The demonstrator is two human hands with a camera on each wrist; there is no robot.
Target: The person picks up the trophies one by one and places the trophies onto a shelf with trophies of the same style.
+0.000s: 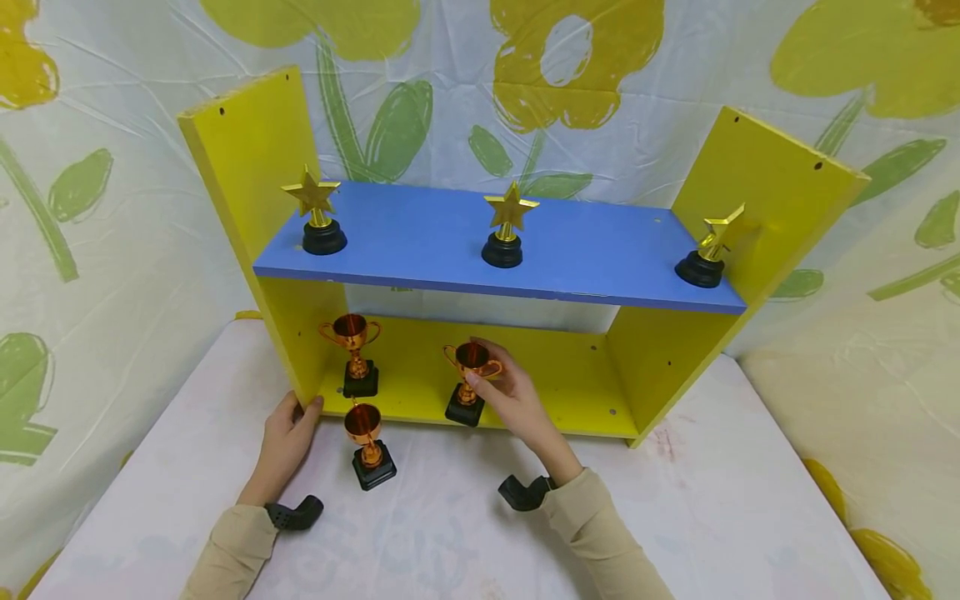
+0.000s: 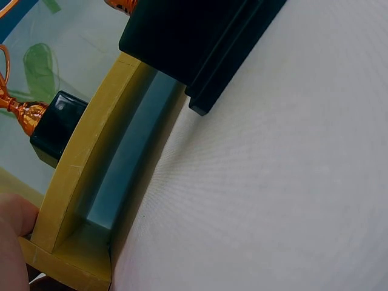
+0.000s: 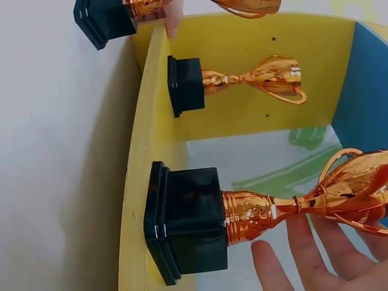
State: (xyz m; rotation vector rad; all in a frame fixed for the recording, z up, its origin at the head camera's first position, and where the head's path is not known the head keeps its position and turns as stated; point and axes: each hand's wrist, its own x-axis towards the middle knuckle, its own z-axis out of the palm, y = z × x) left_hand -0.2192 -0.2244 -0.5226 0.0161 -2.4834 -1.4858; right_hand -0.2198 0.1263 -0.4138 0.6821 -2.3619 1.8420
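Observation:
My right hand (image 1: 517,404) pinches a copper-coloured trophy cup (image 1: 468,375) by its bowl and handle. Its black square base (image 3: 188,221) is right at the front edge of the lower yellow shelf board (image 1: 555,383). At the shelf unit's lower left corner, my left hand (image 1: 288,433) grips the yellow side panel (image 1: 258,208), thumb toward the front. A second trophy cup (image 1: 356,350) stands upright at the left of the lower board, its base (image 3: 188,86) near the front edge. A third one (image 1: 367,442) is on the white tabletop (image 1: 435,517), just beside my left hand.
On the blue upper shelf (image 1: 420,225) stand three gold star trophies: one on the left (image 1: 318,212), one in the middle (image 1: 506,225), one on the right (image 1: 708,250). A yellow right side panel (image 1: 757,192) closes the unit's other end. Behind hangs a flower-patterned cloth (image 1: 457,100).

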